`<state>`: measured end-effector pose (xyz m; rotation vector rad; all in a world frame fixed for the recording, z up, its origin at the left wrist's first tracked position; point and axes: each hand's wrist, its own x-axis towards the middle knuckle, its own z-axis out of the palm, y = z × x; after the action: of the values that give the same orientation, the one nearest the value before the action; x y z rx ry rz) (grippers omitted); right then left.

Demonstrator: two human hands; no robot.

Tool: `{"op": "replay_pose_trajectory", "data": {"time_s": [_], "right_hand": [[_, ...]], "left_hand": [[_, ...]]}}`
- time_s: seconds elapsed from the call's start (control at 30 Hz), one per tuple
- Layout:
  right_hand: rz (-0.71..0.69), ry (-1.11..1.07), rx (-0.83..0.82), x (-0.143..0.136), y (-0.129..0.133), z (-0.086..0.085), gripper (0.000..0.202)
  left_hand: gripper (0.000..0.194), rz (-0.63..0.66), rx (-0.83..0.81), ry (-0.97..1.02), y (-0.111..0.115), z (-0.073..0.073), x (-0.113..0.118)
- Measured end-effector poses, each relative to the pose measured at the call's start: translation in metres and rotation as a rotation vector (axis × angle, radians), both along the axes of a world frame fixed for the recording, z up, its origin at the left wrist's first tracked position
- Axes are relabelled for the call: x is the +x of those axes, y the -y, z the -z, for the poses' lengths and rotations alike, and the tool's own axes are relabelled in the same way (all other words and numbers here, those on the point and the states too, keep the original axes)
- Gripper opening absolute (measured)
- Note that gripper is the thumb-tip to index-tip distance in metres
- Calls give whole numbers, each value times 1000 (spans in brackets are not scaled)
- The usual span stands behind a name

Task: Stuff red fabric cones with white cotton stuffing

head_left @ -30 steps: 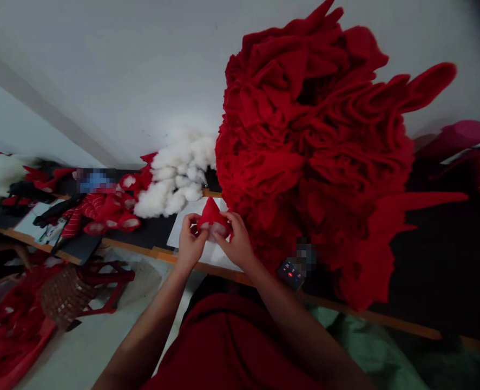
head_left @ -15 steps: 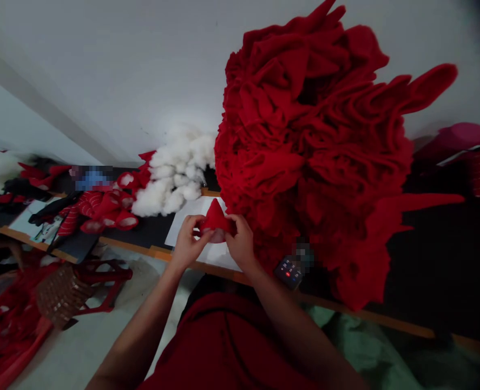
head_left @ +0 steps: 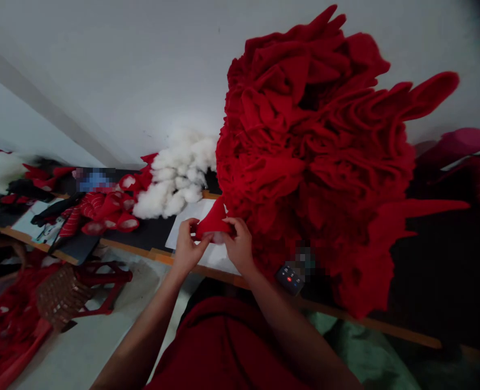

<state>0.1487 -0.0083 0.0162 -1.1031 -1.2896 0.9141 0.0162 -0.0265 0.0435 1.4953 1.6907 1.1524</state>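
A small red cone-shaped felt hat (head_left: pixel 213 219) is held between both my hands, point up, above the white sheet (head_left: pixel 183 223) on the table. White stuffing shows at its open lower edge. My left hand (head_left: pixel 188 246) pinches the left side of the rim, thumb at the opening. On the right side, my right hand (head_left: pixel 240 245) grips the rim with thumb and fingers. A heap of fluffy white stuffing (head_left: pixel 181 173) lies just behind. To the right rises a tall pile of red felt pieces (head_left: pixel 316 146), close to my right hand.
A phone (head_left: pixel 290 277) with a lit screen lies near the table's front edge. Stuffed red pieces (head_left: pixel 110 216) and a striped red cloth (head_left: pixel 71 222) lie on the left. A red-brown plastic chair (head_left: pixel 67 295) stands on the floor there. Green cloth (head_left: pixel 357 346) hangs below the table.
The felt hat has tilted so its tip leans right, and it looks slightly wider. My hands keep their grip on its rim. The view has shifted slightly.
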Motion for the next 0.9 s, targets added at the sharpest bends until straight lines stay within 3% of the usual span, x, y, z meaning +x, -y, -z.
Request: {"op": "replay_pose_trajectory", "data": {"time_s": [0.1,0.17,0.27,0.37,0.47,0.57,0.63,0.7,0.8,0.9], "right_hand": [[-30,92,110,3,0,-9,23],[-58,108,151,3,2,-12,24],[-83,68,155,3,7,-13,26],[-33,17,127,4,9,-10,23],[-19,-82,132,7,6,-10,23],[-95,-222,104,8,1,-14,21],[-160,-245,84,7,0,-17,18],[-121,-184,105,5,6,-20,18],[106,13,240,0,21,-23,16],[85,223,451,-5,33,-22,29]], "left_hand": [[29,53,20,25,-2,-4,2],[22,24,54,45,-1,-4,4],[17,-56,133,24,1,-2,7],[16,-55,174,79,4,-4,6],[26,38,73,462,2,-12,1],[39,95,-247,963,-2,-20,-4],[48,69,-427,1198,-5,-23,-2],[46,17,-454,1340,-10,-25,6],[36,-90,-374,1438,-18,-28,19],[29,-167,-355,1463,-23,-31,26]]}}
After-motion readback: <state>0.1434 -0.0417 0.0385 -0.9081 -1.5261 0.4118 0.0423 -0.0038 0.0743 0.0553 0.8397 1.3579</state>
